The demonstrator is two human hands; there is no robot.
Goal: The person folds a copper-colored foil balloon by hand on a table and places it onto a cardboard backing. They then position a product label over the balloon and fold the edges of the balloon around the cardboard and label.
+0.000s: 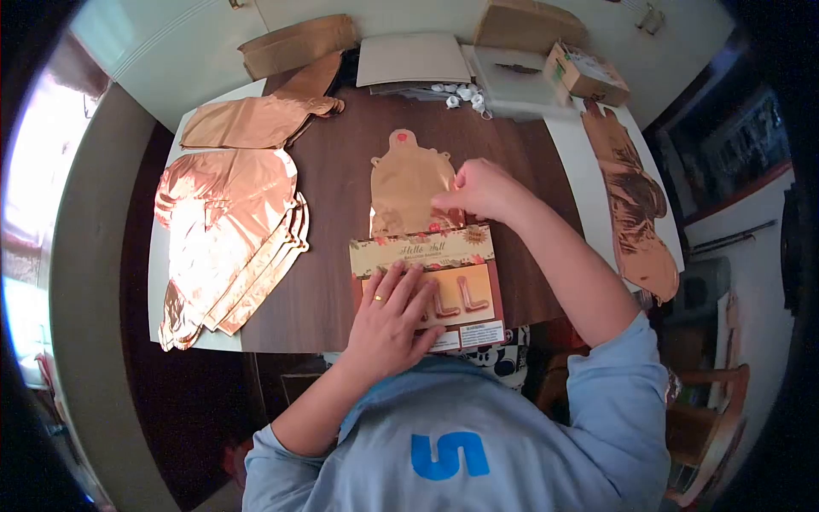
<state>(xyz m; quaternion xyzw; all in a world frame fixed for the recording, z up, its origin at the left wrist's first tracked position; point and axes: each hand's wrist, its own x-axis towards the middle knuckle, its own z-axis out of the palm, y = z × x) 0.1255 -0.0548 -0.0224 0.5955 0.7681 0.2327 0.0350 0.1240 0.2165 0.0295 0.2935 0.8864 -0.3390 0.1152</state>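
Observation:
A flat card package (426,247) printed "Hello Fall" lies at the table's near edge, with letter balloons pictured on its front. My left hand (392,311) rests on it with fingers spread, covering part of the picture. Beyond the package's top edge extends a flat rose-gold foil balloon (413,183), with a red mark on its far tab. Its lower end is hidden by the package; whether it is inside or beneath, I cannot tell. My right hand (486,189) is closed in a pinch at the balloon's right edge, just above the package.
Stacked rose-gold foil balloons (230,205) cover the table's left side, with another folded foil balloon (256,119) behind them. A long foil balloon (627,196) lies along the right edge. At the back are a grey board (408,58), white crumpled bits (461,94) and a cardboard box (589,72).

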